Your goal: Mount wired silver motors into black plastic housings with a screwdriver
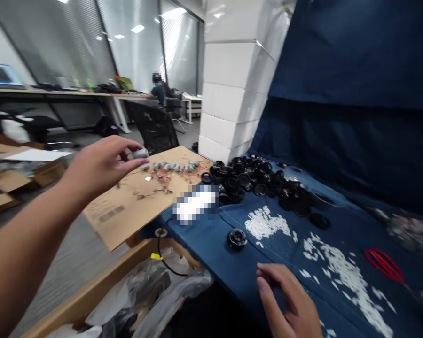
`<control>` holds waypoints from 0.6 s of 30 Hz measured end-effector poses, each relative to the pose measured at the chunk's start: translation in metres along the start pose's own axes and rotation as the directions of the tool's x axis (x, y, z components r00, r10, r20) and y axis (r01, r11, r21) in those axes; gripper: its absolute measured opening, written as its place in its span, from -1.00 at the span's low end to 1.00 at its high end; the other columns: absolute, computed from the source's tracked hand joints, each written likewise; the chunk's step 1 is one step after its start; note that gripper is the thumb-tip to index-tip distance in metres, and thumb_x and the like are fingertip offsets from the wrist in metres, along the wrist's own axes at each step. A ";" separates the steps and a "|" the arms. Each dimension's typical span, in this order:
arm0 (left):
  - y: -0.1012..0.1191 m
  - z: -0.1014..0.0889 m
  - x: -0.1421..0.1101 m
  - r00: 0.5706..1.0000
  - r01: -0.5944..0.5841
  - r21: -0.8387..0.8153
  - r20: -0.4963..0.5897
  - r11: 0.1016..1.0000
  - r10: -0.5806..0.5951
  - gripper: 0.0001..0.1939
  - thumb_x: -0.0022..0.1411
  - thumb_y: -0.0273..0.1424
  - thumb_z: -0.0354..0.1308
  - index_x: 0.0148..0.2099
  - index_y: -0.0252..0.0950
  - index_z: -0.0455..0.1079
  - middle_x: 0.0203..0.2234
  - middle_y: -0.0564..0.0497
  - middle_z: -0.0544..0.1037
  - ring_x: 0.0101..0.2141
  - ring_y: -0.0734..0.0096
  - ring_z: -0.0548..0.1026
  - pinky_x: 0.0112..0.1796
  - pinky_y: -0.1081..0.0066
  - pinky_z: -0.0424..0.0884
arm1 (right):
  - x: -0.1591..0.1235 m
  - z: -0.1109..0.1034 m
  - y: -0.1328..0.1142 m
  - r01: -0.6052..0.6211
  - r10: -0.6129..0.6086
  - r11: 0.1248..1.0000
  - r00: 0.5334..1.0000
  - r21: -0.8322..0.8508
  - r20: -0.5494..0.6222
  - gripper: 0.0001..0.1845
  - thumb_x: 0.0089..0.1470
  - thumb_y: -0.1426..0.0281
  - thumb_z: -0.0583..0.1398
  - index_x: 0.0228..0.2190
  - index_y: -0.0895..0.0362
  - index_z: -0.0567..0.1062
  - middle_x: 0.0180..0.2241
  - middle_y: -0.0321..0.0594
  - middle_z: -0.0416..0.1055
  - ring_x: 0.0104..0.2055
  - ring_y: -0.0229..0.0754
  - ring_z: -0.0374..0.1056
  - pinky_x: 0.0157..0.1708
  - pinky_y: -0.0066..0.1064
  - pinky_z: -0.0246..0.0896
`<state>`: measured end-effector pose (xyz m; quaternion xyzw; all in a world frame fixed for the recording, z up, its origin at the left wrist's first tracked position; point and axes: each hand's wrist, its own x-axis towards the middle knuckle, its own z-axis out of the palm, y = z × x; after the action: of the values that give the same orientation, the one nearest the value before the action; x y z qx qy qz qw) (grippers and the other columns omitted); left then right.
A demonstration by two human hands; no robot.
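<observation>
Left hand (102, 162): clamped on a small grey cylinder (140, 153) between thumb and fingertips, in the air by the cardboard sheet (116, 213); the pinch at one end seems meant to leave the other exposed.
Grey cylinder's axis: nearly level, running left to right across the view; its free end points right, towards the stacked white boxes (220, 96).
Right hand (289, 300): thumb and forefinger apart, nothing visible between them, low at the near edge of the blue-covered tabletop (211, 256).
Wired cylinders (176, 166): in a rough row on the cardboard, probably so each lifts singly.
Lone black part (237, 239): apart from the black heap (246, 178), perhaps for easy reach; its axis I cannot tell.
White bits (266, 223): two loose spreads, likely kept separate by kind or batch.
Red-handled scissors (384, 264): beyond them, handles towards the spreads.
</observation>
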<state>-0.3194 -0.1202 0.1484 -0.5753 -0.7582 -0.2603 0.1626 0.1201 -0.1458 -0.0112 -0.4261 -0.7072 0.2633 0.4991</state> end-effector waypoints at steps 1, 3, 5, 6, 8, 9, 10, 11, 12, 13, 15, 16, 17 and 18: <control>0.019 0.001 -0.003 0.994 -0.113 -0.038 0.006 0.993 0.113 -0.29 0.27 0.30 -0.02 0.04 -0.16 0.54 -0.12 0.07 0.56 -0.21 0.38 0.49 -0.06 0.37 0.41 | 0.008 -0.004 -0.013 0.087 -0.087 0.996 0.995 0.000 0.048 -0.80 0.27 0.36 0.27 -0.07 -0.01 0.61 -0.15 -0.18 0.58 -0.17 -0.15 0.54 -0.16 -0.42 0.48; 0.060 0.007 -0.011 0.905 -0.423 -0.130 -0.023 0.897 0.424 -0.47 0.31 0.20 0.04 0.01 -0.02 0.55 -0.10 0.13 0.61 -0.22 0.35 0.53 -0.12 0.35 0.43 | 0.025 -0.010 -0.036 0.167 -0.170 0.985 0.978 0.034 0.124 -0.68 0.28 0.43 0.24 0.06 -0.02 0.53 -0.10 -0.17 0.54 -0.16 -0.19 0.51 -0.14 -0.39 0.49; 0.105 0.016 -0.019 0.732 -0.670 -0.230 -0.043 0.706 0.680 -0.66 0.38 0.05 0.07 0.00 0.12 0.56 -0.09 0.17 0.65 -0.18 0.24 0.58 -0.13 0.26 0.46 | 0.043 -0.016 -0.051 0.139 -0.145 0.989 0.976 0.049 0.161 -0.53 0.27 0.39 0.28 0.18 -0.05 0.44 0.03 -0.15 0.49 -0.06 -0.17 0.48 -0.05 -0.33 0.48; 0.127 0.022 -0.023 0.638 -0.745 -0.281 -0.032 0.605 0.770 -0.71 0.42 -0.03 0.04 0.00 0.17 0.56 -0.09 0.17 0.67 -0.17 0.18 0.59 -0.12 0.20 0.47 | 0.051 -0.019 -0.054 0.117 -0.126 0.991 0.977 0.062 0.175 -0.46 0.24 0.37 0.32 0.22 -0.05 0.41 0.08 -0.14 0.47 0.00 -0.15 0.47 0.00 -0.30 0.46; 0.173 0.033 -0.031 0.461 -0.809 -0.393 0.038 0.437 0.887 -0.68 0.45 -0.16 -0.03 0.01 0.20 0.56 -0.11 0.10 0.68 -0.19 0.11 0.59 -0.16 0.10 0.50 | 0.065 -0.028 -0.055 0.031 -0.050 0.995 0.979 0.098 0.200 -0.45 0.19 0.35 0.36 0.19 -0.04 0.44 0.08 -0.17 0.48 -0.02 -0.17 0.46 -0.01 -0.31 0.45; 0.195 0.038 -0.035 0.382 -0.812 -0.445 0.082 0.377 0.920 -0.67 0.46 -0.21 -0.04 -0.02 0.18 0.57 -0.14 0.05 0.68 -0.22 0.10 0.58 -0.18 0.08 0.50 | 0.071 -0.034 -0.053 -0.032 0.004 0.992 0.974 0.119 0.227 -0.53 0.18 0.35 0.37 0.11 -0.01 0.49 0.01 -0.20 0.51 -0.07 -0.18 0.47 -0.06 -0.34 0.45; 0.216 0.042 -0.038 0.316 -0.814 -0.481 0.105 0.326 0.943 -0.67 0.47 -0.24 -0.05 -0.07 0.14 0.57 -0.19 0.01 0.68 -0.25 0.12 0.58 -0.21 0.08 0.50 | 0.076 -0.043 -0.050 -0.113 0.074 0.983 0.964 0.142 0.257 -0.63 0.17 0.35 0.37 0.01 0.03 0.53 -0.09 -0.23 0.54 -0.14 -0.21 0.47 -0.13 -0.38 0.43; 0.234 0.047 -0.040 0.265 -0.822 -0.497 0.097 0.277 0.959 -0.66 0.49 -0.27 -0.06 -0.10 0.11 0.56 -0.21 0.00 0.67 -0.24 0.14 0.58 -0.19 0.09 0.49 | 0.079 -0.053 -0.046 -0.207 0.152 0.964 0.943 0.164 0.295 -0.73 0.16 0.34 0.38 -0.09 0.06 0.54 -0.19 -0.26 0.54 -0.20 -0.23 0.45 -0.21 -0.41 0.40; 0.250 0.051 -0.041 0.224 -0.839 -0.495 0.067 0.227 0.972 -0.67 0.52 -0.29 -0.07 -0.07 0.09 0.55 -0.16 0.01 0.67 -0.18 0.15 0.59 -0.13 0.08 0.47 | 0.081 -0.065 -0.042 -0.301 0.230 0.935 0.916 0.187 0.328 -0.76 0.15 0.32 0.39 -0.16 0.09 0.53 -0.26 -0.29 0.52 -0.24 -0.24 0.43 -0.26 -0.44 0.37; 0.263 0.056 -0.042 0.211 -0.860 -0.475 0.008 0.189 0.978 -0.68 0.55 -0.31 -0.07 -0.03 0.09 0.53 -0.09 0.02 0.67 -0.09 0.15 0.58 -0.05 0.05 0.44 | 0.081 -0.079 -0.037 -0.390 0.305 0.898 0.886 0.206 0.349 -0.74 0.12 0.31 0.42 -0.19 0.10 0.52 -0.30 -0.30 0.51 -0.26 -0.25 0.42 -0.29 -0.46 0.34; 0.280 0.067 -0.043 0.262 -0.885 -0.424 -0.119 0.189 0.958 -0.73 0.57 -0.28 -0.04 0.09 0.06 0.47 0.05 0.05 0.64 0.05 0.12 0.54 0.06 0.01 0.34 | 0.076 -0.110 -0.025 -0.507 0.418 0.820 0.848 0.266 0.327 -0.64 0.07 0.29 0.46 -0.13 0.09 0.54 -0.26 -0.28 0.53 -0.26 -0.26 0.41 -0.27 -0.46 0.34; 0.284 0.074 -0.044 0.313 -0.881 -0.414 -0.149 0.229 0.938 -0.76 0.58 -0.26 -0.02 0.11 0.02 0.45 0.06 0.04 0.63 0.05 0.12 0.53 0.05 0.02 0.33 | 0.069 -0.126 -0.018 -0.540 0.469 0.781 0.839 0.313 0.276 -0.63 0.09 0.28 0.46 -0.08 0.06 0.56 -0.22 -0.25 0.55 -0.25 -0.27 0.41 -0.26 -0.47 0.35; 0.286 0.082 -0.045 0.361 -0.866 -0.414 -0.133 0.280 0.923 -0.77 0.57 -0.24 -0.01 0.08 -0.03 0.46 0.02 0.02 0.64 -0.01 0.13 0.54 -0.01 0.05 0.35 | 0.060 -0.141 -0.011 -0.556 0.516 0.731 0.830 0.396 0.213 -0.61 0.12 0.25 0.44 -0.03 0.03 0.58 -0.18 -0.21 0.55 -0.27 -0.29 0.38 -0.30 -0.49 0.33; 0.286 0.092 -0.047 0.397 -0.846 -0.416 -0.073 0.333 0.915 -0.77 0.56 -0.23 0.00 0.02 -0.08 0.48 -0.07 0.00 0.65 -0.10 0.14 0.55 -0.11 0.10 0.36 | 0.049 -0.154 -0.004 -0.546 0.555 0.671 0.819 0.503 0.149 -0.61 0.14 0.21 0.43 -0.02 0.00 0.60 -0.16 -0.19 0.54 -0.32 -0.31 0.34 -0.37 -0.50 0.30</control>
<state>-0.0270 -0.0460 0.1072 -0.9331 -0.2661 -0.2232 0.0930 0.2556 -0.1140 0.0718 -0.4687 -0.4422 0.5798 0.4987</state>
